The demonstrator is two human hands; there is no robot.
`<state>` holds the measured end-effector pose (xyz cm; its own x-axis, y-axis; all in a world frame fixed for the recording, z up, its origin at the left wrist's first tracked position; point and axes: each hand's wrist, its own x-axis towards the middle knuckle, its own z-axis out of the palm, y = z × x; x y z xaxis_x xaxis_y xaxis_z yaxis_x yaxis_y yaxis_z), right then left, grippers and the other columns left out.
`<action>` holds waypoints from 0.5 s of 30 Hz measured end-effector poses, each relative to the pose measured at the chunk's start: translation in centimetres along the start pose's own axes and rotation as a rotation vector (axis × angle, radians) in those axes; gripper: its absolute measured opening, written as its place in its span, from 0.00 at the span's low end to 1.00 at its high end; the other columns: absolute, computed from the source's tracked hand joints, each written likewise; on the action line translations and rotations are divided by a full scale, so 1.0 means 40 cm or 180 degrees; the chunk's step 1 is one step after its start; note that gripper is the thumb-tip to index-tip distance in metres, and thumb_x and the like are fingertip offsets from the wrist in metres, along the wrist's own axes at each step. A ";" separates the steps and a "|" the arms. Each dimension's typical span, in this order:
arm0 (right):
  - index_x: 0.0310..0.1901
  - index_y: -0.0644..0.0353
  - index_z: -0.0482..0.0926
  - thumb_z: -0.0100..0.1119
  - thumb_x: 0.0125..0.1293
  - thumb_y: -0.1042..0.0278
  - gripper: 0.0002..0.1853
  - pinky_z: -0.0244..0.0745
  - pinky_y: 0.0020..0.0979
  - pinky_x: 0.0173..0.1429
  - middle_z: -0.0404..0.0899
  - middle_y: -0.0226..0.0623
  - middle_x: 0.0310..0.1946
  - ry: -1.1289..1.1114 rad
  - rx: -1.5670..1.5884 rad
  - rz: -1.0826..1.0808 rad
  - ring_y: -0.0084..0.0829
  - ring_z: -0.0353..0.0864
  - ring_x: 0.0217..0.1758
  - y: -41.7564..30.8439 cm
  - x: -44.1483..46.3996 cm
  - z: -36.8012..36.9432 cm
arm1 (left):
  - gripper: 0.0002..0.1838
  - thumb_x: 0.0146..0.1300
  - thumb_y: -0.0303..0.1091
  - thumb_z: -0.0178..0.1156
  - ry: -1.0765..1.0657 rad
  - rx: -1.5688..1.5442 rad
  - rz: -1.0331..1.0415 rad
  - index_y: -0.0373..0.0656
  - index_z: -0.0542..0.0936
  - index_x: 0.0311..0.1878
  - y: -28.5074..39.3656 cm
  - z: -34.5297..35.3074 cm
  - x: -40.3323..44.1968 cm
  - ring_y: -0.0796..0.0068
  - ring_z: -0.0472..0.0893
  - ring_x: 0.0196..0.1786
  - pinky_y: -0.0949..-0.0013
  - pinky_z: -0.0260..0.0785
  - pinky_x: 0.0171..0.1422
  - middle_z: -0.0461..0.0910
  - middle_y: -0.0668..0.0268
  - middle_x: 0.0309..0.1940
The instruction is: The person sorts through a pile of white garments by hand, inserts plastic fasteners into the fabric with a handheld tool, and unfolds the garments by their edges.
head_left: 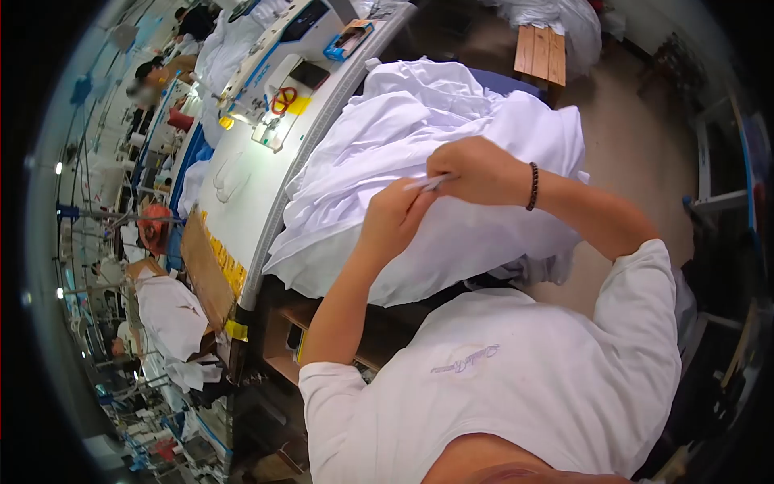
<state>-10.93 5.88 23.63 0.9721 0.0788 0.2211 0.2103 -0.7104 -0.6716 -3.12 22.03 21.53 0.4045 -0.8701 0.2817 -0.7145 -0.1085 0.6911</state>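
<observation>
My left hand (393,211) and my right hand (476,171) meet over a big pile of white cloth (363,153), their fingers closed. Between their fingertips is a small, thin, pale grey piece (435,182), partly hidden by the fingers. Its kind is too small to make out, and I cannot tell whether one hand or both grip it. A dark beaded bracelet (532,187) circles the right wrist. The white cloth lies in loose folds just beyond and below both hands.
Left of the pile runs a sewing table (242,189) with a white sewing machine (270,60), red-handled scissors (283,100), a dark phone (309,74) and a blue box (349,40). A wooden stool (540,55) stands at the back. Other people work at far left.
</observation>
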 end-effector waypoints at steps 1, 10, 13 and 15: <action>0.27 0.61 0.73 0.58 0.46 0.69 0.07 0.66 0.34 0.34 0.74 0.40 0.24 -0.0275 0.0116 0.0177 0.40 0.74 0.30 -0.008 -0.011 0.005 | 0.03 0.52 0.27 0.56 0.0049 0.0104 0.0171 0.38 0.74 0.29 0.001 -0.010 -0.017 0.62 0.72 0.24 0.67 0.62 0.27 0.71 0.59 0.22; 0.27 0.64 0.69 0.57 0.42 0.66 0.12 0.65 0.33 0.35 0.71 0.43 0.24 -0.1081 0.0385 0.0949 0.40 0.71 0.30 0.032 -0.119 -0.067 | 0.03 0.50 0.22 0.56 0.0567 0.1350 -0.0387 0.39 0.75 0.29 0.010 -0.224 -0.216 0.64 0.71 0.22 0.70 0.61 0.25 0.69 0.60 0.18; 0.24 0.64 0.64 0.57 0.43 0.71 0.11 0.64 0.33 0.31 0.70 0.40 0.23 -0.1022 0.0138 0.0933 0.38 0.70 0.26 0.009 -0.138 -0.125 | 0.03 0.51 0.21 0.54 0.0877 0.1583 -0.0533 0.38 0.76 0.30 0.038 -0.283 -0.296 0.67 0.73 0.23 0.72 0.63 0.27 0.72 0.61 0.20; 0.25 0.63 0.64 0.58 0.43 0.73 0.11 0.64 0.33 0.31 0.70 0.39 0.23 -0.0531 -0.0328 0.0585 0.38 0.71 0.26 -0.036 -0.154 -0.161 | 0.04 0.53 0.22 0.52 0.1186 0.1792 -0.0523 0.36 0.76 0.31 0.069 -0.322 -0.333 0.69 0.74 0.26 0.73 0.65 0.31 0.75 0.60 0.24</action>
<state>-17.88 1.93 27.78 0.9985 0.0498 -0.0233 0.0251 -0.7903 -0.6122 -3.13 39.51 28.24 0.6298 -0.6089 0.4823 -0.7739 -0.5451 0.3224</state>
